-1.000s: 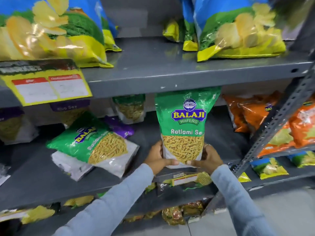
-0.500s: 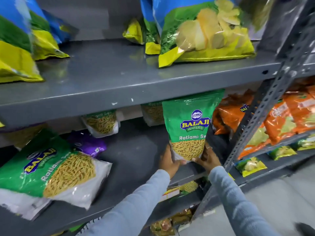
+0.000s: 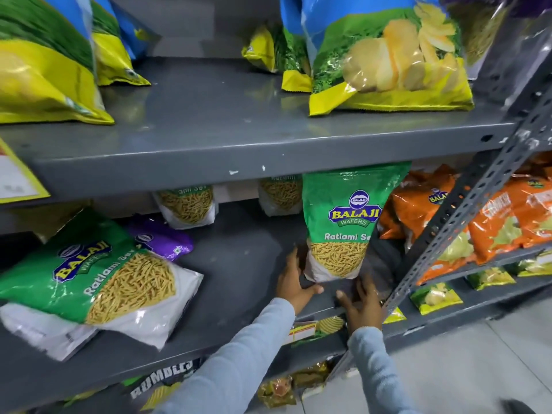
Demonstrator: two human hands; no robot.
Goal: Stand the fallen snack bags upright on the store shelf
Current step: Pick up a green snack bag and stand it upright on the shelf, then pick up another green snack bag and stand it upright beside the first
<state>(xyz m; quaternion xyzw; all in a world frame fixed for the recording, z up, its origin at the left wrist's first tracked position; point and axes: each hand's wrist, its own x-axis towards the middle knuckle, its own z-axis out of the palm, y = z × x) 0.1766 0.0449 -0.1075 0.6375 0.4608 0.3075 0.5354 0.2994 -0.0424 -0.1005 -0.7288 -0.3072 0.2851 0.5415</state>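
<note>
A green Balaji Ratlami Sev bag [image 3: 343,225] stands upright near the right end of the grey middle shelf [image 3: 239,264]. My left hand [image 3: 294,282] is open at the bag's lower left corner, fingers beside it and thumb below its base. My right hand [image 3: 361,303] is spread open just under the bag at the shelf's front edge, off the bag. A second green sev bag [image 3: 89,279] lies flat and tilted at the shelf's left, on top of a white bag [image 3: 44,330]. A purple bag [image 3: 161,240] lies flat behind it.
Two sev bags [image 3: 188,204] [image 3: 280,195] stand at the back of the shelf. Orange bags [image 3: 418,210] fill the bay to the right, past a slanting perforated metal post [image 3: 466,219]. Large chip bags [image 3: 388,61] sit on the shelf above. More packets lie on the lower shelves.
Both hands held the upright bag's lower sides; now they have loosened and dropped to its base, and the bag stands on the shelf. The view has moved closer and to the right.
</note>
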